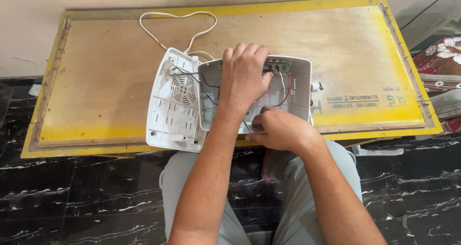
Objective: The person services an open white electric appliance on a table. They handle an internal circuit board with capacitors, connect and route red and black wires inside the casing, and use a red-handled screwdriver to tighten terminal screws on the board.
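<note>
An opened white plastic device lies on a low wooden board (110,77). Its flat cover half (174,103), with a round grille, lies to the left. The deeper box half (300,89) sits to the right, with red, black and white wires (284,89) inside. My left hand (244,77) reaches into the box half, fingers curled down among the wires. My right hand (278,129) grips the near edge of the box half. What the left fingers touch is hidden.
A white cable (163,31) loops from the device toward the board's far edge. The board has a yellow border (413,115) and rests on a black marble floor (72,197). Floral fabric (444,62) lies at the right. My knees sit under the board's near edge.
</note>
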Tool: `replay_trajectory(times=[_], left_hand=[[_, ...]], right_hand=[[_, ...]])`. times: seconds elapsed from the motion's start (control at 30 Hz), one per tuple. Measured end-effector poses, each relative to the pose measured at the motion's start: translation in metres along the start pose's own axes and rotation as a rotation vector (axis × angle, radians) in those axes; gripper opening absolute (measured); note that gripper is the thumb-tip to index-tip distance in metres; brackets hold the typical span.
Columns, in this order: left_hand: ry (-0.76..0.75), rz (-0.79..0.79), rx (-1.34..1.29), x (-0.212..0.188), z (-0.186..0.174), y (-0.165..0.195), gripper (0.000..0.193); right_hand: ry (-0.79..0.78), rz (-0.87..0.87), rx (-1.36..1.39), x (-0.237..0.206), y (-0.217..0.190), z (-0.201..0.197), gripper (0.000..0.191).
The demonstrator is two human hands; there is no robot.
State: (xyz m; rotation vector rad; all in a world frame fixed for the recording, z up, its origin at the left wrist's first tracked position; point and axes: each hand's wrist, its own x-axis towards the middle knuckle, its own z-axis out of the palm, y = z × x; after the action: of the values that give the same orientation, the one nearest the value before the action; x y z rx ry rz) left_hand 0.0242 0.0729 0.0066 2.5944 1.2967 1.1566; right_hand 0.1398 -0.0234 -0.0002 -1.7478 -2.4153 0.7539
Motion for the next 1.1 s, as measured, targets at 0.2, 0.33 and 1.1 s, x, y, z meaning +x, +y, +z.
replay_trajectory(times=[0.2, 0.33, 1.1], left_hand=[[-0.007, -0.001, 0.006, 0.0, 0.0, 0.0, 0.038], [-0.005, -0.004, -0.007, 0.001, -0.001, 0.001, 0.039], [-0.043, 0.037, -0.111, -0.001, -0.008, -0.002, 0.047]], right_hand=[[0.105, -0.01, 0.005, -0.008, -0.003, -0.005, 0.022], [0.108, 0.066, -0.016, -0.012, -0.009, -0.011, 0.016], [0.646, -0.096, 0.65, -0.018, 0.024, -0.035, 0.009]])
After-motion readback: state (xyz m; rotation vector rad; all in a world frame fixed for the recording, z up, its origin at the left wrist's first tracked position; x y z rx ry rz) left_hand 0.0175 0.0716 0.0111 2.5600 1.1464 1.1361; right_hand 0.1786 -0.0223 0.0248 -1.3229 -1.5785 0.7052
